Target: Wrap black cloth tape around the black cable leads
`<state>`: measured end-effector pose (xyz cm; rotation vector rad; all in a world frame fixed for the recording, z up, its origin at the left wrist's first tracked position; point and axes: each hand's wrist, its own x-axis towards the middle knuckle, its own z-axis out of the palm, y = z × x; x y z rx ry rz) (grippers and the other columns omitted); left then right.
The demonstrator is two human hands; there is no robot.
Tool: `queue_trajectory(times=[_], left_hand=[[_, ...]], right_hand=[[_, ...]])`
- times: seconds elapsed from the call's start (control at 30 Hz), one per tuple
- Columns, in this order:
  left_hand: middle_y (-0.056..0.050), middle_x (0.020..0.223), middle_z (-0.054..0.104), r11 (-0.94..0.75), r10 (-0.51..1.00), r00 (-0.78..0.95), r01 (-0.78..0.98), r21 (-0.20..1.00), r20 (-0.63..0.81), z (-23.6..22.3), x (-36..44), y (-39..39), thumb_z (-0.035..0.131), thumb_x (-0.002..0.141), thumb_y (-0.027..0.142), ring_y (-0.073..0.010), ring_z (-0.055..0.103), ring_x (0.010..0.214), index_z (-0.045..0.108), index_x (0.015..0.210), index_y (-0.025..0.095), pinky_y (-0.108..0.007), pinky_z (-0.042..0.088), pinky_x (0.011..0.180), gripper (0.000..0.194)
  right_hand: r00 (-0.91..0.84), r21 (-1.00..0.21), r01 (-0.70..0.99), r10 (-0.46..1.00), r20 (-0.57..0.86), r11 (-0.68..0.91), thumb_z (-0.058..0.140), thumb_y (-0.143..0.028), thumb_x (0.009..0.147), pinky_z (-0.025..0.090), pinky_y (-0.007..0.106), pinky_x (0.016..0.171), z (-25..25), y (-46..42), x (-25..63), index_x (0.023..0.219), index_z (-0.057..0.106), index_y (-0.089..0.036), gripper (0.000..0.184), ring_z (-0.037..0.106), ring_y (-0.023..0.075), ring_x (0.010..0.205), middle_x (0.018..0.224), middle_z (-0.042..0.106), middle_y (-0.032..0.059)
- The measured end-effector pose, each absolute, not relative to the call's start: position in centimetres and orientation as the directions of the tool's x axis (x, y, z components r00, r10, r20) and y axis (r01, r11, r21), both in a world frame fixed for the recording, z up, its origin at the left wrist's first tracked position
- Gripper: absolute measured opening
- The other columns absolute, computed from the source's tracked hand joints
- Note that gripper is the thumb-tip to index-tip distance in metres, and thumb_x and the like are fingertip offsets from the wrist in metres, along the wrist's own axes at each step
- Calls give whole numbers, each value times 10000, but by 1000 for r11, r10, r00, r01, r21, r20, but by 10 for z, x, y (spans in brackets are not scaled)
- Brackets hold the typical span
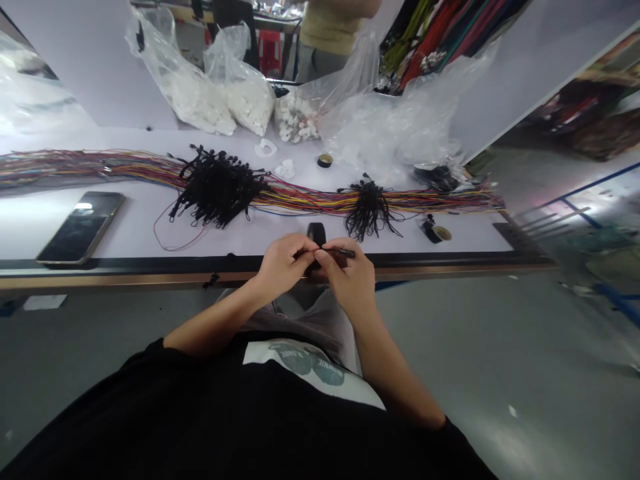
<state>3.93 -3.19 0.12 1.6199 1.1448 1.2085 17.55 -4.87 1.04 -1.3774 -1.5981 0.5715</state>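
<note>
Black shirt fills the frame's bottom. At centre, the left hand pinches something I cannot tell; the right hand grips a black stick. At their fingertips is a black roll. Behind lie wires, then bags at upper centre.

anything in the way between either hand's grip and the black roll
Nothing visible: the black roll sits right by the fingertips of the left hand and right hand; actual contact is unclear.
</note>
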Motion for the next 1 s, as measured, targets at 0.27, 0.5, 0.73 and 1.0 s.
queue_trajectory(times=[0.27, 0.5, 0.73, 1.0], left_hand=[[44, 607, 521, 216, 945, 316, -400, 891, -87, 4, 37, -27, 686, 651, 458, -68, 490, 467, 482, 842, 173, -194, 358, 431, 399], [-34, 766, 600, 130, 904, 424, -385, 914, 50, 5, 29, -24, 708, 498, 682, -138, 580, 660, 542, 783, 198, -248, 456, 532, 586], [-79, 1087, 577, -275, 788, 568, -22, 961, 239, 4, 13, -28, 832, 464, 397, -207, 565, 969, 571, 1072, 208, -304, 491, 800, 688], [-7, 769, 641, -507, 862, 210, 334, 794, 462, -12, 42, -20, 557, 771, 164, -122, 580, 738, 617, 756, 192, -224, 438, 700, 68]], right_hand=[[-1, -712, 600, 891, 454, 364, 555, -340, 812, 484, 304, 667, 15, -46, 176, 717, 549, -245, 134, 635, 174, 711, 769, 688, 11], [215, -964, 204, 953, 215, 171, 598, -383, 761, 488, 301, 586, 7, -40, 172, 712, 516, -223, 186, 617, 153, 546, 585, 637, -29], [78, -910, 361, 966, 246, 203, 655, -310, 697, 451, 298, 660, 20, -37, 187, 624, 569, -204, 154, 573, 139, 635, 647, 608, -25], [33, -922, 290, 960, 277, 256, 619, -325, 751, 445, 270, 593, 18, -44, 178, 706, 550, -221, 132, 513, 114, 577, 636, 540, -45]])
